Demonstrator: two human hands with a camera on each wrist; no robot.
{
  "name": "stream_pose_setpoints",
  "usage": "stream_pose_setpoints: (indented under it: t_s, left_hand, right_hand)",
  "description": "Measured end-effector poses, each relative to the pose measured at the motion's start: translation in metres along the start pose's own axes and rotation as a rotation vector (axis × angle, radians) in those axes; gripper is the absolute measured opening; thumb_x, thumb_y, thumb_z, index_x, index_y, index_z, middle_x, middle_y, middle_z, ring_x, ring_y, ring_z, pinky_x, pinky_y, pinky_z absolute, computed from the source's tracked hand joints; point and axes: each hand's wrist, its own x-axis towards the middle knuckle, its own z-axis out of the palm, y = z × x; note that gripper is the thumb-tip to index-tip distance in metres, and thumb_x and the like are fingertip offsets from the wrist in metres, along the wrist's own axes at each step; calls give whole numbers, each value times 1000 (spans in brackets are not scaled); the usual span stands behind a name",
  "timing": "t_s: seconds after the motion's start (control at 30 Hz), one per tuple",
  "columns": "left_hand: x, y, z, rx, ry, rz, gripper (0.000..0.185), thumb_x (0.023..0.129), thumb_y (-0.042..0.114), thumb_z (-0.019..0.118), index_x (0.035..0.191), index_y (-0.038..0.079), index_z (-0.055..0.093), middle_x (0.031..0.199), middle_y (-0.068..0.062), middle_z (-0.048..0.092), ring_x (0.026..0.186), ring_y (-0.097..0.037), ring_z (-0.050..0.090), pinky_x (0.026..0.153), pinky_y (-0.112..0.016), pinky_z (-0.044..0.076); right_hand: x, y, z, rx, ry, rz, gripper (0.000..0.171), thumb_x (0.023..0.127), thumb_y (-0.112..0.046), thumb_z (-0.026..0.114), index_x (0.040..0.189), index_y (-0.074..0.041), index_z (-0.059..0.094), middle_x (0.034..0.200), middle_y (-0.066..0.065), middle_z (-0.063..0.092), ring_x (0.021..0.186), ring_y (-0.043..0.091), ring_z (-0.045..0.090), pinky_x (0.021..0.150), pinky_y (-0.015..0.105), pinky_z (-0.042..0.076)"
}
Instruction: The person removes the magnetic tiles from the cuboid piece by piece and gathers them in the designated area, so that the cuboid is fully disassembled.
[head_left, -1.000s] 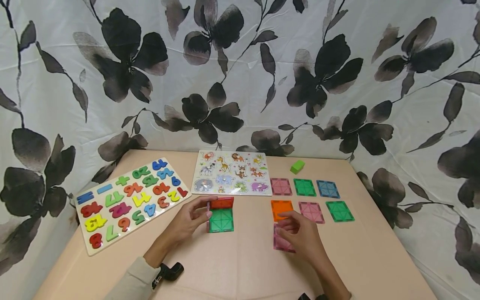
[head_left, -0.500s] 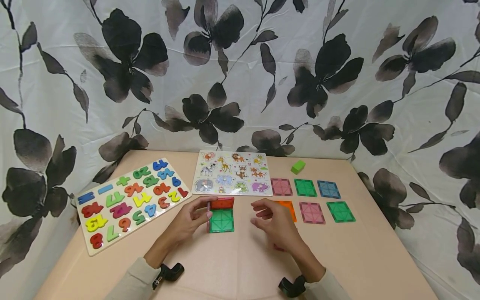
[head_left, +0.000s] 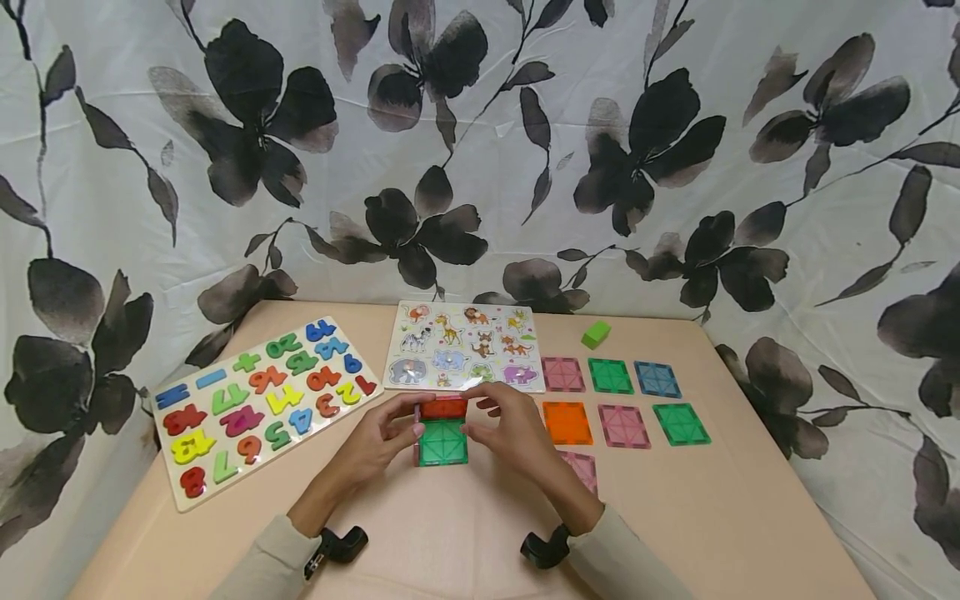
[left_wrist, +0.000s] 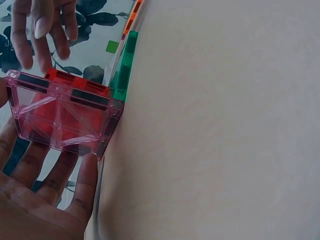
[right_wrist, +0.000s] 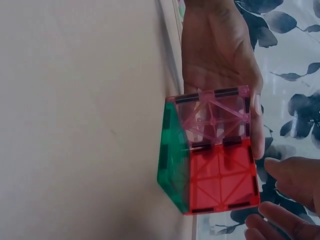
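A green magnetic tile [head_left: 442, 443] lies flat on the table. A red magnetic tile [head_left: 442, 407] stands upright along its far edge, and a pink magnetic tile [left_wrist: 60, 120] stands along its left edge. These two meet at a corner, seen in the right wrist view [right_wrist: 220, 145]. My left hand [head_left: 375, 446] holds the pink tile between thumb and fingers, the fingers lying behind it. My right hand [head_left: 517, 437] is at the right side of the corner, its thumb and fingers apart near the red tile's right edge. Nothing shows between them.
Several flat tiles lie to the right, among them an orange tile [head_left: 567, 423] and a blue tile [head_left: 657, 378]. A green block [head_left: 596, 334] sits behind them. An animal puzzle board [head_left: 465, 346] lies at the back, a number puzzle board [head_left: 262, 408] at the left.
My right hand has moved left from the loose pink tile at the right to the red tile's right edge. The left hand and the standing tiles stay put.
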Motion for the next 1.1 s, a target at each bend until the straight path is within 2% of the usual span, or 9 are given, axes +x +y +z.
stream_pose_setpoints:
  t_s: [0.17, 0.37, 0.57, 0.8, 0.93, 1.1]
  left_hand:
    - [0, -1, 0, 3, 7, 9, 48, 107, 7, 62, 153, 17, 54, 158, -13, 54, 148, -44, 49, 119, -54, 48]
    - [1, -1, 0, 10, 2, 12, 48, 107, 8, 62, 154, 18, 54, 158, -11, 55, 147, -43, 50, 118, -64, 46]
    - [0, 0, 0, -1, 5, 11, 48, 107, 9, 63, 153, 17, 54, 159, -11, 53, 148, -43, 49, 119, -58, 47]
    - [0, 0, -1, 6, 2, 12, 49, 106, 7, 63, 153, 17, 54, 159, -11, 54, 147, -43, 50, 118, -46, 50]
    - [0, 1, -2, 13, -10, 34, 51, 106, 4, 62, 155, 16, 53, 160, -12, 53, 147, -44, 50, 119, -52, 48]
    - [0, 0, -2, 32, -14, 34, 49, 106, 8, 63, 154, 12, 55, 162, -14, 51, 150, -45, 48, 120, -57, 44]
  right_hand:
    - [16, -1, 8, -10, -10, -48, 38, 88, -13, 88, 124, -16, 75, 127, 3, 75, 115, 26, 69, 97, 43, 64]
    - [31, 1, 19, -26, -14, -80, 34, 90, -11, 86, 122, -16, 77, 121, 3, 77, 105, 22, 69, 94, 40, 64]
    - [38, 2, 27, -25, -42, -65, 28, 93, -6, 81, 119, -16, 79, 116, 1, 79, 100, 19, 72, 94, 35, 65]
    - [39, 4, 29, -31, -17, -50, 21, 96, -4, 77, 110, -18, 82, 107, -2, 80, 93, 16, 72, 88, 31, 65]
    - [39, 3, 28, -29, -4, -36, 21, 97, -3, 76, 109, -19, 82, 107, -2, 80, 93, 16, 72, 88, 32, 65]
    - [39, 3, 28, -11, 8, -7, 21, 97, -4, 75, 110, -20, 82, 109, -2, 80, 97, 18, 72, 92, 34, 65]
